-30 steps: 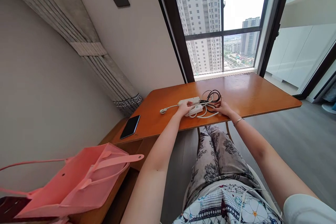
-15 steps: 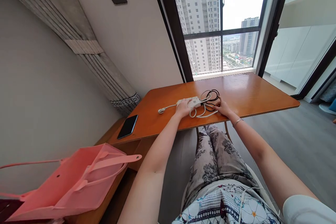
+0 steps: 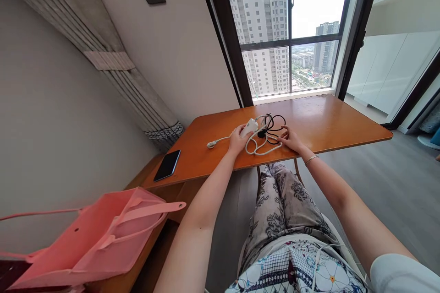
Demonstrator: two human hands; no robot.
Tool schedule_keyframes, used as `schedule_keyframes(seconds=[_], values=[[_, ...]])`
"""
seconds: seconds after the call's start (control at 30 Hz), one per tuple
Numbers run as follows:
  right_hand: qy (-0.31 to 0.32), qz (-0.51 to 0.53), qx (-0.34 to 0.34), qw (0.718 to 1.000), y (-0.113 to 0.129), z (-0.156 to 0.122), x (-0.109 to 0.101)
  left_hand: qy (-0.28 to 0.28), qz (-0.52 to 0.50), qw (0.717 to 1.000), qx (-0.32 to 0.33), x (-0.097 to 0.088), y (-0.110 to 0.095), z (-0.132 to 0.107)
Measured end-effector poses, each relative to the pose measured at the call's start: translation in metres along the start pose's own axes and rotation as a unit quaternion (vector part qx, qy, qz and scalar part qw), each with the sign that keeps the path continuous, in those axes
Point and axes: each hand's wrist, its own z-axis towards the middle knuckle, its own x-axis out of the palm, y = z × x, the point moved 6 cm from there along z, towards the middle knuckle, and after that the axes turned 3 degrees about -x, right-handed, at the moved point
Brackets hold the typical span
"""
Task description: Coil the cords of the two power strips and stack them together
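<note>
Hands working at cords on the table (image 3: 330, 123).
Left hand (image 3: 236, 139) is gripping the white power strip (image 3: 249, 127), fingers curled round it; right hand (image 3: 290, 138) is pressing, seemingly spread, on the cords (image 3: 266, 139).

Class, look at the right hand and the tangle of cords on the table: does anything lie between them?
Nothing visible does: the right hand rests against the cords; the left hand holds the white power strip.

We note an orange wooden table (image 3: 330, 123) beneath a dark-framed window (image 3: 290, 43), grey floor (image 3: 388, 183), pale walls (image 3: 51, 114), daylight.
</note>
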Motion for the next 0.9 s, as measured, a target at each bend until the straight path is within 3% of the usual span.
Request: schedule_keyframes(seconds=[0.13, 0.33, 0.53, 0.67, 0.77, 0.9], values=[[-0.015, 0.045, -0.003, 0.999, 0.004, -0.001, -0.003, 0.042, 0.009, 0.999, 0.017, 0.01, -0.009, -0.003], [-0.007, 0.072, -0.028, 0.997, 0.014, -0.004, -0.004, 0.096, 0.019, 0.995, -0.028, 0.025, -0.013, -0.009], [-0.042, 0.098, -0.021, 0.994, 0.013, -0.005, -0.008, 0.117, 0.04, 0.992, -0.018, 0.036, -0.017, -0.014], [-0.058, 0.135, -0.001, 0.989, 0.008, -0.001, 0.001, 0.127, 0.044, 0.991, -0.019, 0.04, -0.015, -0.018], [-0.1, 0.099, -0.003, 0.99, 0.009, 0.008, 0.005, 0.133, 0.053, 0.99, -0.009, 0.041, -0.015, -0.021], [-0.163, -0.036, -0.01, 0.986, 0.019, 0.027, -0.004, 0.148, 0.049, 0.988, 0.015, 0.036, -0.015, -0.025]])
